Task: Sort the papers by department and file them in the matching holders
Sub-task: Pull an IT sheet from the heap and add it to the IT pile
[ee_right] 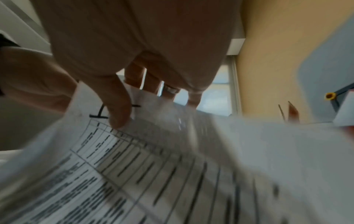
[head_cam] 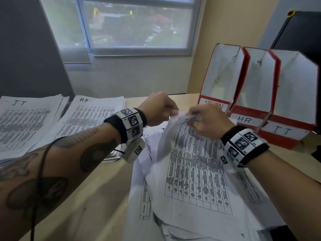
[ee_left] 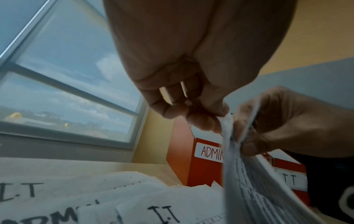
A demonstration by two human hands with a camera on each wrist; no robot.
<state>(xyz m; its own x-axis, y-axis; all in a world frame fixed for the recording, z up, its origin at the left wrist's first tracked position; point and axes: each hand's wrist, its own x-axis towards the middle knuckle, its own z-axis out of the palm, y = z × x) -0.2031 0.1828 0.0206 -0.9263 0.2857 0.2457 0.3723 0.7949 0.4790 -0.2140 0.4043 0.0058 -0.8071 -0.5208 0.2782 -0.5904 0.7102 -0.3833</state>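
Observation:
Both hands lift one printed table sheet (head_cam: 196,171) by its top edge above a loose pile of papers (head_cam: 139,197). My left hand (head_cam: 171,112) pinches the top left corner, shown close in the left wrist view (ee_left: 206,119). My right hand (head_cam: 192,117) grips the top edge beside it, thumb (ee_right: 118,109) lying over a handwritten mark on the sheet (ee_right: 172,166). Three red and white holders stand at the right: ADMIN (head_cam: 220,80), HR (head_cam: 255,87) and IT (head_cam: 295,94).
Sorted stacks lie on the desk at the left, one marked IT (head_cam: 26,122) and one marked HR (head_cam: 90,115). Papers marked I.T (ee_left: 162,212) show under the left wrist. A window (head_cam: 135,23) is behind the desk, and a dark object (head_cam: 302,32) stands behind the holders.

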